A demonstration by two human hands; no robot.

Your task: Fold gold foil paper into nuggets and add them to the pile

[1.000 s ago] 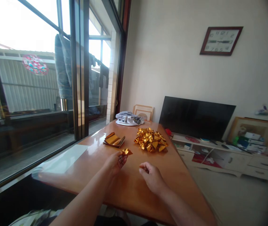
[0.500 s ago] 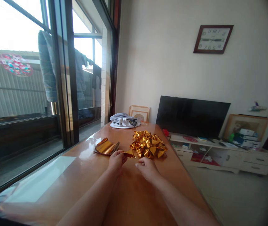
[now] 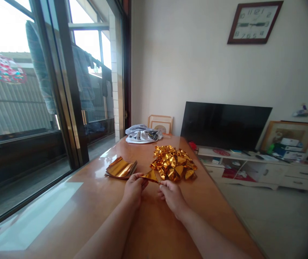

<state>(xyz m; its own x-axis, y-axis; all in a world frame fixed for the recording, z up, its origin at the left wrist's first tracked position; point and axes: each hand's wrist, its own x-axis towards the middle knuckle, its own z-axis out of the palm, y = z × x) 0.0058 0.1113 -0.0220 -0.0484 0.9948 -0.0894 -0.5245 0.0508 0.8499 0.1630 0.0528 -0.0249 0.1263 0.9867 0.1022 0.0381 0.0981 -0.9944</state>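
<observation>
Between my two hands, a piece of folded gold foil paper (image 3: 151, 176) is held just above the table, pointed and shiny. My left hand (image 3: 135, 186) pinches its left end between thumb and fingers. At its right tip, my right hand (image 3: 170, 192) closes thumb and forefinger on the foil. Just beyond my left hand lies a stack of flat gold foil sheets (image 3: 121, 168), slightly curled at the edges. Past my right hand sits a heap of folded gold foil pieces (image 3: 173, 162).
The glossy brown table (image 3: 148, 230) runs away from me. Folded grey-white cloth (image 3: 143, 135) lies at its far end, before leaning picture frames (image 3: 160, 124). A window stands on the left; a television (image 3: 225, 125) and low white cabinet (image 3: 272, 176) are beyond the right edge.
My right hand, apart from the foil before, has come to its right tip and pinches it. My left hand keeps its hold. The camera view has tilted down slightly.
</observation>
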